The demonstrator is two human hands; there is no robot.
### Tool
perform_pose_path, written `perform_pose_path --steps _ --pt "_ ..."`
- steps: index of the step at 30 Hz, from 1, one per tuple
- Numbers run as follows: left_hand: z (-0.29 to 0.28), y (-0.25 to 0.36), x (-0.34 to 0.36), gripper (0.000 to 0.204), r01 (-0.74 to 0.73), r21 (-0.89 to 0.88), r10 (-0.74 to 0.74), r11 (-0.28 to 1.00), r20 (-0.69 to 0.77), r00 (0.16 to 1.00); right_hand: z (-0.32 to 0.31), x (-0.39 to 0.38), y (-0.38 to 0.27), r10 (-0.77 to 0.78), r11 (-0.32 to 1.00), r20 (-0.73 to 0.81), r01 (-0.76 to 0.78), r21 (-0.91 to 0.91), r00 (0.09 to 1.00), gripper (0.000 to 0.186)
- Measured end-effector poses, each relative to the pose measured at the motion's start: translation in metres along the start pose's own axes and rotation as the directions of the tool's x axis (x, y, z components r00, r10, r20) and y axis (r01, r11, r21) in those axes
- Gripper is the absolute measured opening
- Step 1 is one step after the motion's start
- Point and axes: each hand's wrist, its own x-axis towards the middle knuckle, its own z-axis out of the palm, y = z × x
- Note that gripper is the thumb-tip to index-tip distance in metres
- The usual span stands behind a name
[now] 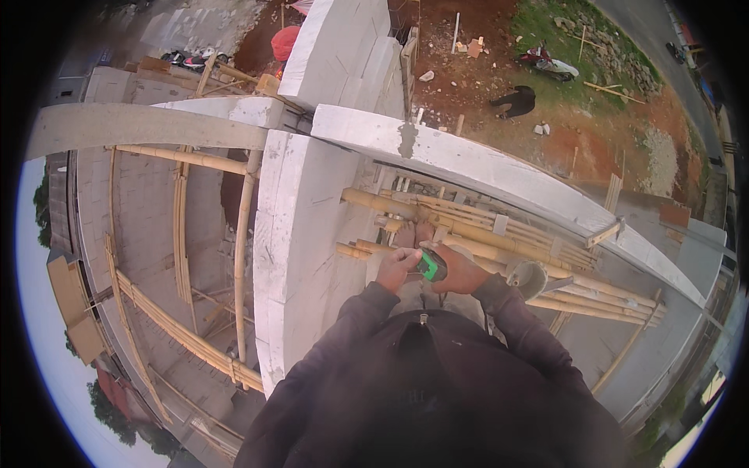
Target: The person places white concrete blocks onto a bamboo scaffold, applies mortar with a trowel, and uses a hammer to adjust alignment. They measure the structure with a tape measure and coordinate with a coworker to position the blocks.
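A small green and black tape measure is held in front of my body, above the bamboo scaffold. My right hand is closed around its right side. The fingers of my left hand are pinched together at its left edge, touching the case. Whether any blade is pulled out is too small to tell. Below my hands, my bare feet stand on bamboo poles. A grey bucket sits on the poles just right of my right forearm.
A white block wall rises close on my left, and another block wall runs across ahead to the right. Left of the wall, bamboo props stand in a deep room. Far below are a person and a motorbike.
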Motion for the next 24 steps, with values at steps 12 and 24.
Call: perform_pose_path --steps 12,24 --pt "-0.015 0.128 0.021 0.018 -0.263 -0.132 0.272 0.956 0.053 0.961 -0.066 -0.098 0.094 0.393 0.918 0.049 -0.395 0.032 0.918 0.068" --pt "-0.041 0.458 0.107 0.025 -0.757 -0.025 0.741 0.653 -0.186 0.645 -0.037 -0.155 0.251 0.431 0.899 -0.071 -0.435 -0.053 0.9 0.034"
